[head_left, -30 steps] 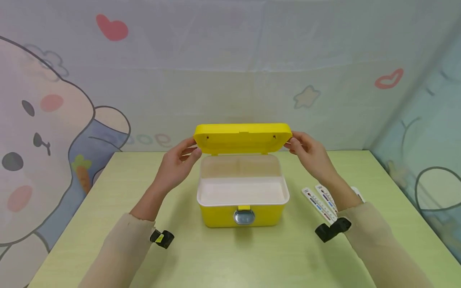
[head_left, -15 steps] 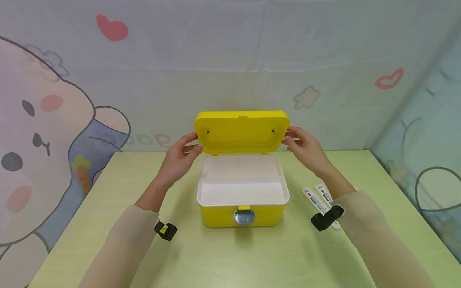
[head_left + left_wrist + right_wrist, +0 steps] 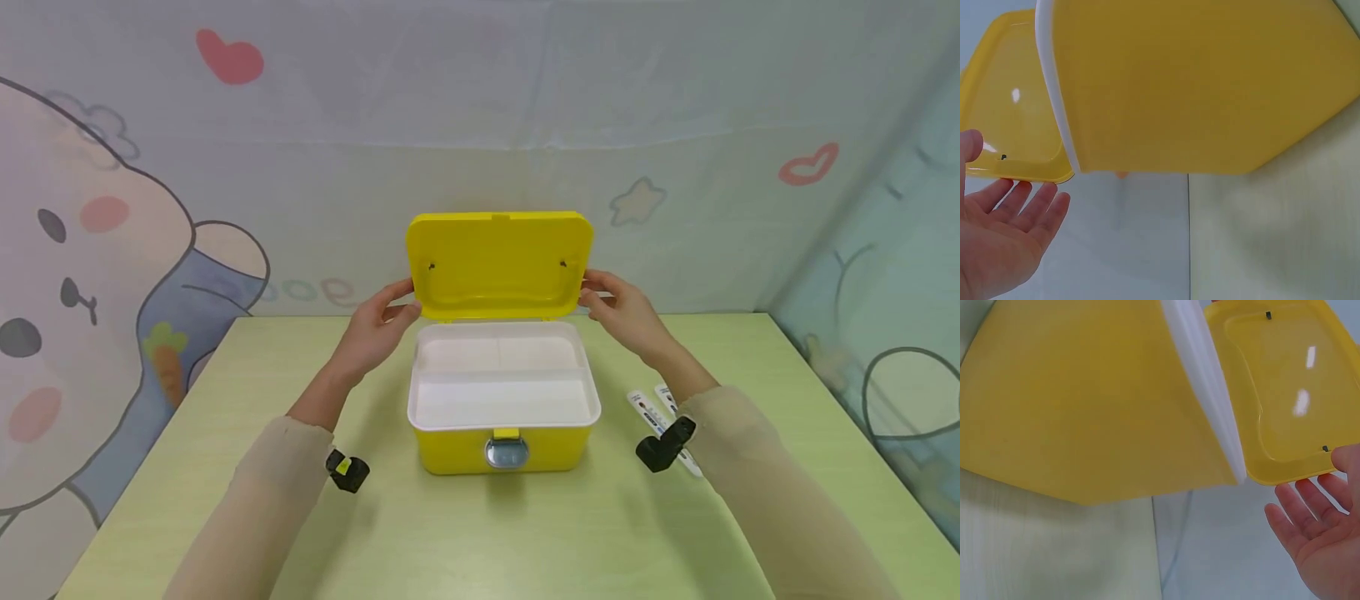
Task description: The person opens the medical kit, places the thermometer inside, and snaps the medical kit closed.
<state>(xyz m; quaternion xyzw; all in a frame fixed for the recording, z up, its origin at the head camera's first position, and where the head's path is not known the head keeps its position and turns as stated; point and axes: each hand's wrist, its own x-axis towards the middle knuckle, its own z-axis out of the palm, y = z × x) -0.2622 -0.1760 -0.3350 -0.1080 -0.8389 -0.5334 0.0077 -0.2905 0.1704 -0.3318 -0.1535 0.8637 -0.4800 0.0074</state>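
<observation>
A yellow storage box (image 3: 450, 452) with a white inner tray (image 3: 502, 404) and a silvery front latch (image 3: 507, 452) stands mid-table. Its yellow lid (image 3: 498, 267) is raised nearly upright at the back. At the lid's left side is my left hand (image 3: 375, 333), its fairly straight fingertips touching the edge in the left wrist view. My right hand (image 3: 626, 321) touches the opposite side edge with its fingertips, the thumb near the lid's inner face. Neither hand appears to clamp the lid. Some fingertips are hidden behind the lid in the head view.
Thermometer-like white strips with printed scales (image 3: 647, 410) lie on the pale green table (image 3: 480, 533) right of the box, partly under the right forearm. A printed cloth backdrop (image 3: 480, 100) hangs close behind the table.
The lid has swung up and back, from tilted forward to nearly upright, with both hands at its sides. My right hand has shifted slightly left; the box body stays put.
</observation>
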